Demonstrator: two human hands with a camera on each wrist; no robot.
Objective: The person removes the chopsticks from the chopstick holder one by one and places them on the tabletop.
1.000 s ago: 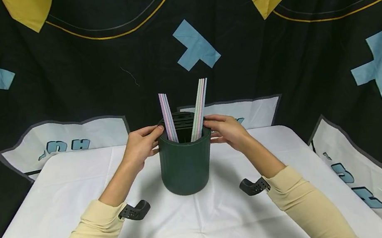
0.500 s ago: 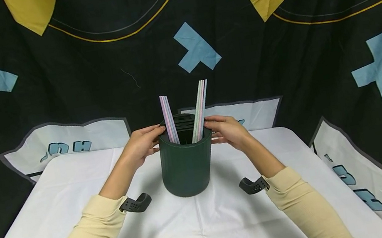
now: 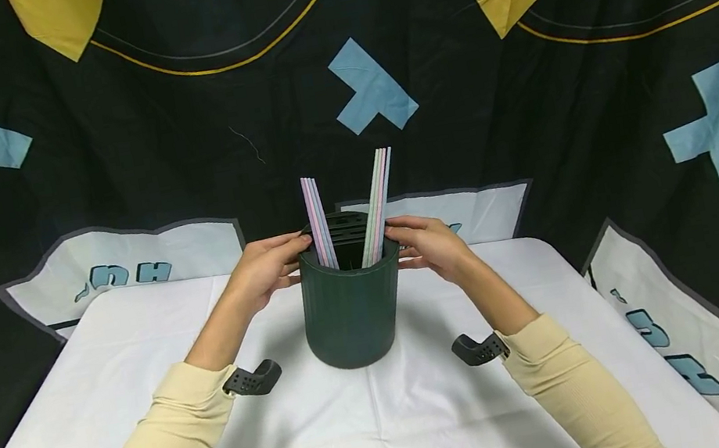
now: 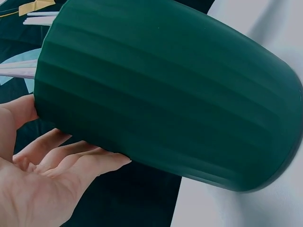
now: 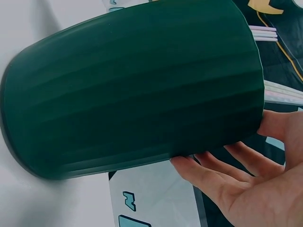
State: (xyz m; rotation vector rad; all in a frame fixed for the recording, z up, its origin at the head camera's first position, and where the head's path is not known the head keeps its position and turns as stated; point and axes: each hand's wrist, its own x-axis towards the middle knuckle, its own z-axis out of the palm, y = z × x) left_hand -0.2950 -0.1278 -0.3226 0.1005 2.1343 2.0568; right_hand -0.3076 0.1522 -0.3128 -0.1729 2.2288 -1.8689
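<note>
A dark green fluted holder [image 3: 352, 320] stands upright on the white-covered table, with black slats [image 3: 346, 228] at the back of its opening. Two bundles of pastel straws stick out of it: a left bundle [image 3: 319, 223], nearly upright, and a longer right bundle [image 3: 376, 207], leaning right. My left hand [image 3: 265, 271] holds the holder's left side near the top, thumb at the rim and fingers against the wall below. On the opposite side, my right hand [image 3: 431, 246] holds it the same way. Both wrist views show the fluted wall [image 4: 161, 94] filling most of the picture, fingertips touching it.
White cloth [image 3: 382, 442] covers the table. Behind it hangs a black backdrop [image 3: 233, 150] with blue and yellow patches and white lettered panels [image 3: 130, 262]. A black wrist device [image 3: 253, 380] sits at the left cuff, and another device [image 3: 479, 348] at the right.
</note>
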